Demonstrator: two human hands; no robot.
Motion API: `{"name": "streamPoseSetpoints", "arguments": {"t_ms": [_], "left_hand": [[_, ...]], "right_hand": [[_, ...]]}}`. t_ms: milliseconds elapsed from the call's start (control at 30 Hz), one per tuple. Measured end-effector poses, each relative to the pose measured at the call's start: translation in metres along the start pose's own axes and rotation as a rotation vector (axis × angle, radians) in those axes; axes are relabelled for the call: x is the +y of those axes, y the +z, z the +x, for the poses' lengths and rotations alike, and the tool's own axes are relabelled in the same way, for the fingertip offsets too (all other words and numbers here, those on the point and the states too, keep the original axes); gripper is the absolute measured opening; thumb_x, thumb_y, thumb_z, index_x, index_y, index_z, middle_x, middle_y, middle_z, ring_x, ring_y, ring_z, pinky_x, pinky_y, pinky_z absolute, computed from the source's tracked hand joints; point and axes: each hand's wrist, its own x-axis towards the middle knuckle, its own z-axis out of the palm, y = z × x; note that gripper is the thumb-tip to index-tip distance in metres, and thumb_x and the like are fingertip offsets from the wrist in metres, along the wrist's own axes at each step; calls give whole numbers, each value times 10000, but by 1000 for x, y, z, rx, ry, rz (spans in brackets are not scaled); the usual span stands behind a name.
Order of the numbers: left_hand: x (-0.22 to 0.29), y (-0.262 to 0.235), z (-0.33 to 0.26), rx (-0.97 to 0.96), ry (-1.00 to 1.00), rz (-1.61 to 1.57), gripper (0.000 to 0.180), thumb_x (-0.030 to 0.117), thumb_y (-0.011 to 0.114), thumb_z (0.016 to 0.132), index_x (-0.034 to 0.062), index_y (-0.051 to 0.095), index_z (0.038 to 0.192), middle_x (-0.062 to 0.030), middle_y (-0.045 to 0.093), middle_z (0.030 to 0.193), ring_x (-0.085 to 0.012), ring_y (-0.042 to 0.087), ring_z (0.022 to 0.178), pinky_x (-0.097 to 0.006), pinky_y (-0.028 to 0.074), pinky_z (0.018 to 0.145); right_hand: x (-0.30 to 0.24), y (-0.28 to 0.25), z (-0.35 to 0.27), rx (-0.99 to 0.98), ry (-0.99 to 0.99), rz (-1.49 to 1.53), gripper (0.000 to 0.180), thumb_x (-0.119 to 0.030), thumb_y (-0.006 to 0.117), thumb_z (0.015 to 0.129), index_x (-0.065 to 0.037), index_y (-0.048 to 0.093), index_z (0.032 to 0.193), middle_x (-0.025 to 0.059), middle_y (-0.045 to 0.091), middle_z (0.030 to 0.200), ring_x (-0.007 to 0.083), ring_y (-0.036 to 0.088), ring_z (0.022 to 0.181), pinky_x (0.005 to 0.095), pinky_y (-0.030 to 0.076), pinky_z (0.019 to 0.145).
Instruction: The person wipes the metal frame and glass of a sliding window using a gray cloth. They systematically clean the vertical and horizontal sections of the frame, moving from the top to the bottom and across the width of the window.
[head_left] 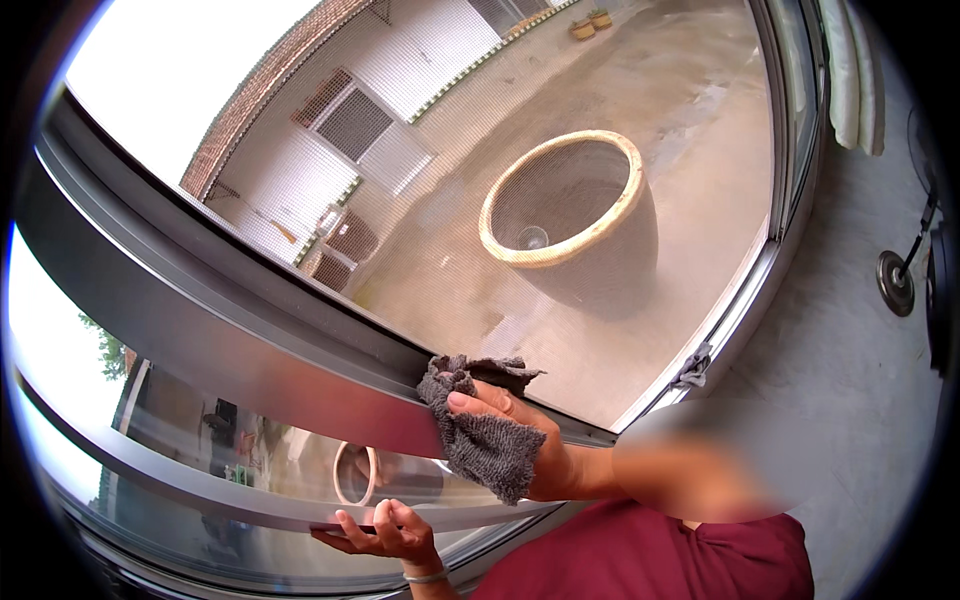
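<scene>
My right hand (515, 410) is closed on a crumpled dark grey cloth (490, 450), its folds hanging below the fingers. The cloth is pressed against the grey metal frame (330, 400) of a sliding window or door, near the frame's right end. Lower and to the left, my left hand (385, 532) has its fingers curled around a thin dark flat object (328, 527), seen nearly edge-on; a phone or something else, I cannot tell. A pale band circles that wrist.
Beyond the mesh screen stands a large round pot (600, 250) with a pale rim in a concrete yard. Another small grey cloth (693, 367) lies on the sill track. At the right are a white curtain (853, 80) and a round metal base (895, 283) on the grey floor.
</scene>
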Motion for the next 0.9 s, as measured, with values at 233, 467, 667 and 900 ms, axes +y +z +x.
{"name": "streamPoseSetpoints", "arguments": {"t_ms": [233,467,667,900], "left_hand": [[-2,-1,-13,13,-41,-3,63,74,534,773,98,529,831,-136,356,1446,-637,151,1376,-780,193,1054],[4,3,-16,44,-47,-11,72,75,539,782,118,521,838,-162,395,1420,-592,217,1376,-760,213,1053],[-1,-6,-20,12,-12,-30,85,233,578,896,150,588,907,-183,361,1473,-611,173,1387,-754,190,1077],[0,3,-23,13,-54,1,32,72,540,761,96,535,781,-117,339,1463,-620,150,1384,-760,167,1080]], "right_hand": [[-31,7,78,-71,-253,7,548,-38,707,844,51,528,1354,242,489,1411,356,502,1295,404,401,1078],[-59,33,163,-28,-527,-43,580,80,660,803,-6,534,1362,228,380,1484,353,490,1292,391,449,1021],[-76,62,226,189,-511,98,246,23,571,858,-24,620,1094,183,536,1197,336,552,1033,425,465,901],[-59,34,157,224,-192,244,249,9,627,820,-12,562,1060,191,632,924,395,638,869,448,526,748]]}}
